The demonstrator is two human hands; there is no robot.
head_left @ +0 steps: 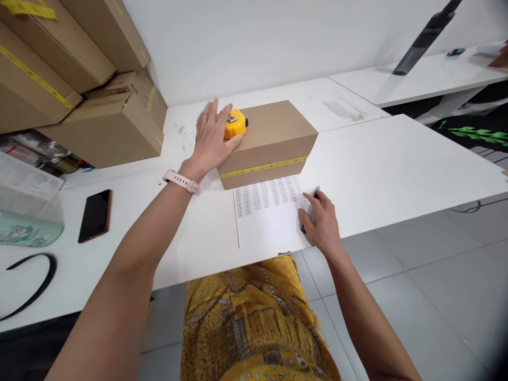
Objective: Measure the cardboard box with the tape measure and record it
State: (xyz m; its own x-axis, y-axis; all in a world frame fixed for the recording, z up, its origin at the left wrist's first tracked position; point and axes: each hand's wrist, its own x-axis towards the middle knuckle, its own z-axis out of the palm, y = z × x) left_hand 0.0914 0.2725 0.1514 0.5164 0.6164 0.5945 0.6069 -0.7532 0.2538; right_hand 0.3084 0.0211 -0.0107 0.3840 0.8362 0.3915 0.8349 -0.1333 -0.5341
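Centrally, a yellow tape measure (pixel 235 124) is seen lying on top of a closed cardboard box (pixel 273 137), at the box's left end. The left hand (pixel 210 138) is laid over and against it: the fingers are stretched out rather than curled, and the thumb is set along its near side, so it is pressed down rather than clenched. A pale watch strap (pixel 181 181) is worn on that wrist. A yellow band is seen running along the front face of the box.

The box stands on the white table (pixel 397 159), about midway between the near and far edges. Just in front of it, touching its base, a sheet of paper (pixel 265 217) printed with columns of small text is laid, reaching down to the near edge. The right hand (pixel 322 222) rests on the right margin of the sheet, its fingers closed around a pen (pixel 315 194) whose tip is held at the paper.

Towards the left edge, a black phone (pixel 95 215) is laid face up, well apart from the sheet. A teal case (pixel 27 230) and a curved black strap (pixel 35 280) are seen beyond it. In the far left corner, larger cardboard boxes (pixel 111 127) with yellow tape are stacked against the wall
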